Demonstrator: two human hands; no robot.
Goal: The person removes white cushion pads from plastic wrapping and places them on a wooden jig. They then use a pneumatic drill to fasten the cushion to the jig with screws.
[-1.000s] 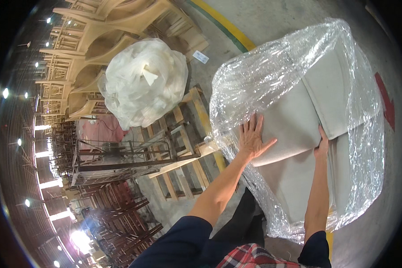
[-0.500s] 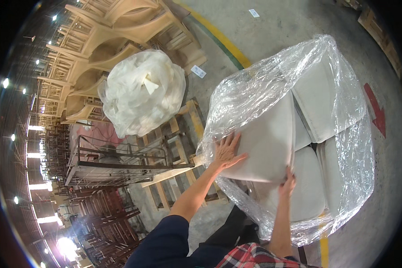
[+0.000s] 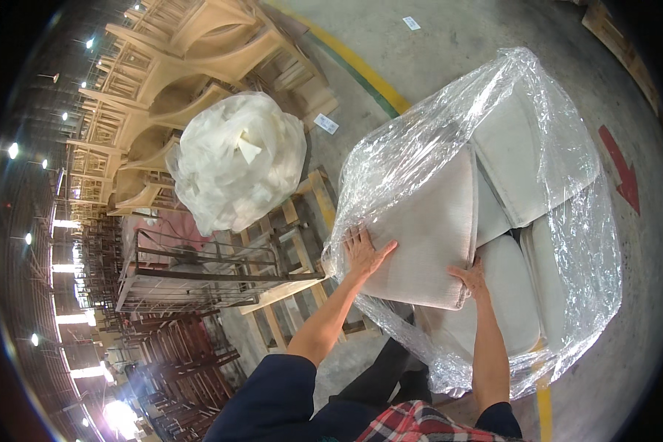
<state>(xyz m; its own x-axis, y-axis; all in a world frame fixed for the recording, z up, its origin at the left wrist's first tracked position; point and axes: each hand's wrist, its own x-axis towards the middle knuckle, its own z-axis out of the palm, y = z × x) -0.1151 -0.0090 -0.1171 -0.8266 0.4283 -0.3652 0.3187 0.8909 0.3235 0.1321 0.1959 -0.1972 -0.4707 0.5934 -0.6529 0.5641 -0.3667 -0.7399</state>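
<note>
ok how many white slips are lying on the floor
2: one white slip just right of the bulging white bag, the second slip farther off, near the picture's top. More could be hidden under the grey cushions.

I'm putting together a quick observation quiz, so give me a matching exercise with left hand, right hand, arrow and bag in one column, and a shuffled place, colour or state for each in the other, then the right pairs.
Column one:
1. left hand
2. right hand
3. arrow
4. bag

Column two:
A. at the right edge of a grey cushion
B. whitish and bulging
C. red, on the floor
D. spread on the left side of that cushion

Pairs: 1-D, 2-A, 3-C, 4-B.
</note>
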